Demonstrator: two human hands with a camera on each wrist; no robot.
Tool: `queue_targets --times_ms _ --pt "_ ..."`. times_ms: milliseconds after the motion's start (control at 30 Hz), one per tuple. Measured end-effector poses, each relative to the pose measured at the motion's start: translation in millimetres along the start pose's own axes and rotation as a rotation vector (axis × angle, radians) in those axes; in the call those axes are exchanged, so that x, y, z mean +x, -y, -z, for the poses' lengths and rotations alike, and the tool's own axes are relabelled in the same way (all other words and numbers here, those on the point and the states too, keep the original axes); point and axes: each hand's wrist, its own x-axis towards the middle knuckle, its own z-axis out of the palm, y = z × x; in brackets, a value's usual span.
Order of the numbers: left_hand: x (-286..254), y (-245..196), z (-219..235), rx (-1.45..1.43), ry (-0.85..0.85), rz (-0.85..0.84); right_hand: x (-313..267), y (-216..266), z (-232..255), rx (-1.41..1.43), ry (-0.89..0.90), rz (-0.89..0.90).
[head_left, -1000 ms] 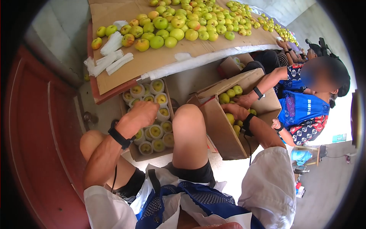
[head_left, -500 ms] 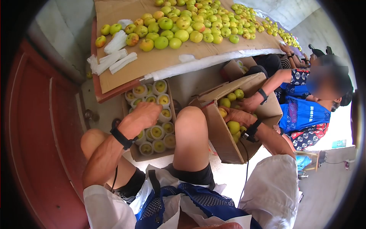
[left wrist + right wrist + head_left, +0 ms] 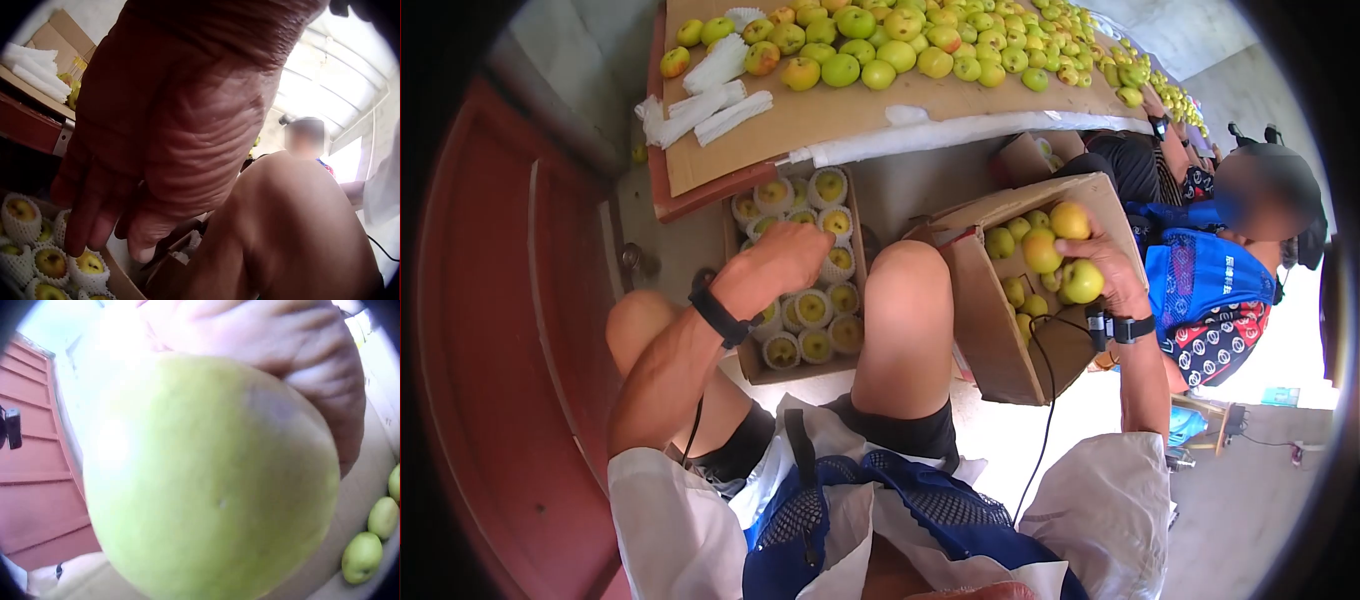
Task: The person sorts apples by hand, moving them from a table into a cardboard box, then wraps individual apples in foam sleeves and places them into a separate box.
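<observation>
Fingers of the left hand (image 3: 772, 270) hang together, loosely bent, over a low carton (image 3: 810, 371) of foam-netted apples (image 3: 809, 308); no fruit shows in them. Fingers of the right hand (image 3: 1112, 268) are clamped on a yellow-green apple (image 3: 1083, 281); 2 yellower apples (image 3: 1041, 250) show against them, though whether both are gripped I cannot tell. Compared with 0.5 seconds earlier, this hand is up from among the unwrapped apples (image 3: 999, 243) in the deeper carton (image 3: 995, 335), so picking out seems done for this handful. Beyond, loose apples (image 3: 897, 54) and white foam nets (image 3: 718, 65) cover part of a cardboard-topped table (image 3: 820, 118).
</observation>
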Motion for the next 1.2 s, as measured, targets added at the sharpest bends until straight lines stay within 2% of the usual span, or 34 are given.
queue_targets --times_ms 100,267,300,400,467,567,700,767,867,967,1067,1200 --pt "-0.7 -3.7 -0.5 0.014 0.008 0.001 -1.8 20.3 3.1 0.022 0.025 0.171" --pt "3.0 0.8 -8.4 0.008 0.047 -0.031 26.7 69.4 -48.6 -0.015 0.066 0.298" --pt "3.5 0.8 -8.9 0.007 0.030 -0.038 50.7 75.7 -48.6 -0.033 0.132 0.288" --pt "0.7 5.8 -10.9 0.007 -0.008 -0.032 122.6 81.4 -78.8 0.055 0.169 0.315" --pt "2.8 9.6 -13.1 0.018 -0.005 -0.019 169.4 87.1 -101.9 -0.010 0.184 0.273" --pt "-0.8 7.9 -7.8 -0.007 -0.008 -0.020 234.0 72.1 -133.1 0.010 0.140 0.343" --pt "-4.2 9.6 -6.7 -0.036 -0.043 -0.012 257.2 62.9 -148.0 -0.006 0.111 0.282" --pt "-5.9 6.7 -2.6 -0.043 -0.040 -0.003 260.1 57.2 -138.7 0.054 0.113 0.277" --pt "-3.7 10.4 -5.7 -0.024 -0.018 -0.001 270.8 62.9 -122.7 0.006 0.119 0.137" --pt "-3.9 13.1 -5.5 -0.025 -0.026 -0.014 261.4 60.3 -120.3 -0.057 0.080 0.304" --pt "-5.5 13.2 0.1 -0.064 -0.050 0.001 256.6 72.7 -125.1 -0.142 -0.024 0.259" --pt "-1.8 15.2 6.0 -0.072 -0.024 0.010 272.6 70.9 -132.1 -0.070 -0.331 0.363"
